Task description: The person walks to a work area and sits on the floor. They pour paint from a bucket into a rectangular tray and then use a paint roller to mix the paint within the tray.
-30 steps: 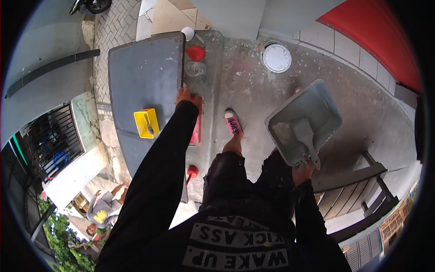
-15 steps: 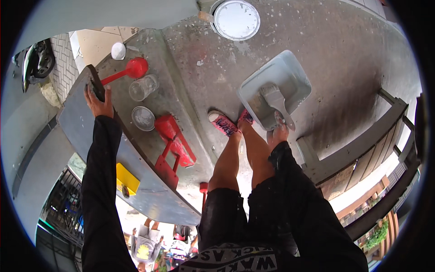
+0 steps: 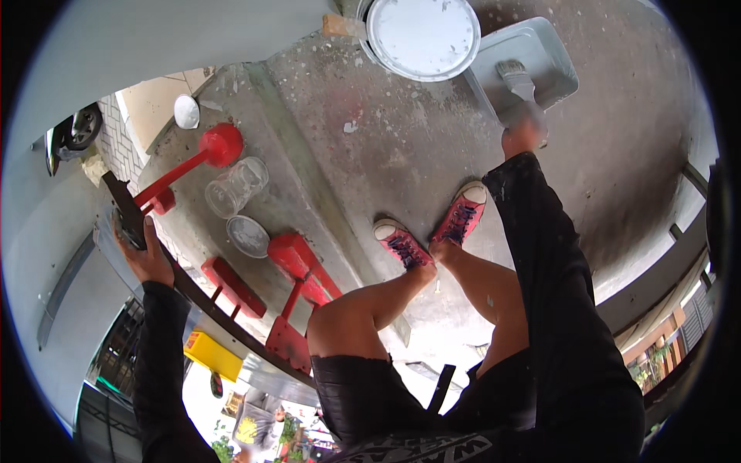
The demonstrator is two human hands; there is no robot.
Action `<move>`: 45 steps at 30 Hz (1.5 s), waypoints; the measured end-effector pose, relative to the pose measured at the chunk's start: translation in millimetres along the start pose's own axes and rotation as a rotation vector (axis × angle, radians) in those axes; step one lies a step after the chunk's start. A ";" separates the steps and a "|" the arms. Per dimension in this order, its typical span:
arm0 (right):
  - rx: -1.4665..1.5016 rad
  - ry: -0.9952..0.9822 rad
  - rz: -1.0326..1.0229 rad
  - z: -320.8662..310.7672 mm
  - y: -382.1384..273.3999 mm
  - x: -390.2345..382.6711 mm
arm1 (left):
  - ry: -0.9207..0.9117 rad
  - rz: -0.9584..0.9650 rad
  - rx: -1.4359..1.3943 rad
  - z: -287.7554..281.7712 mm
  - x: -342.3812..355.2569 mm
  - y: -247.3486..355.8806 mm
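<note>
My left hand (image 3: 140, 247) grips the dark edge (image 3: 117, 197) of a grey board at the left; a yellow container (image 3: 207, 353) rests on that board. My right hand (image 3: 525, 139), blurred by motion, is closed at the near end of a pale grey tray (image 3: 556, 73), by the handle of a wide paintbrush (image 3: 511, 71) lying inside. The tray's far end is beside a white lidded bucket (image 3: 423, 37), with a wooden-handled tool (image 3: 338, 25) at the bucket's left. I cannot tell whether the tray rests on the floor.
Red metal pieces (image 3: 289, 255), a red round-ended piece (image 3: 221, 144), a clear jar (image 3: 231, 193), a round lid (image 3: 248, 235) and a white cup (image 3: 186, 112) lie left of a floor step. A wooden bench (image 3: 625, 301) is at right, a motorbike (image 3: 81, 127) upper left, another person (image 3: 256, 432) at bottom.
My right hand has moved up and forward with the tray, which is now beside the bucket. My left hand still holds the board's edge. My legs are more bent, and the view has shifted.
</note>
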State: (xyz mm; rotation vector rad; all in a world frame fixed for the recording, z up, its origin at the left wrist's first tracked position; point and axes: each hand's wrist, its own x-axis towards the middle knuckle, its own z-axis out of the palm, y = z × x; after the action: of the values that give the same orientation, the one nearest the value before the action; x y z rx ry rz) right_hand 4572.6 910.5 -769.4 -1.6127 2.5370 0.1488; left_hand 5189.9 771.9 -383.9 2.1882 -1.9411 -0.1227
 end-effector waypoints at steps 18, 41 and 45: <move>0.107 -0.100 0.461 69.5 -42.2 18.2 | 0.115 0.095 0.105 7.7 -9.9 -35.6; 1.077 -0.796 -0.081 -38.2 -205.7 -150.3 | 0.240 -0.066 0.683 -16.5 39.3 28.6; 1.033 -0.476 0.045 -114.8 -198.3 -108.1 | 0.488 0.138 0.647 -28.9 45.5 32.1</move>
State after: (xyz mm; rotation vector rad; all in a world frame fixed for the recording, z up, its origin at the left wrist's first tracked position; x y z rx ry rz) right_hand 4790.9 905.4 -641.0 -0.9386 1.7591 -0.5985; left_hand 5170.3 726.4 -345.3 2.1067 -1.9874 1.0918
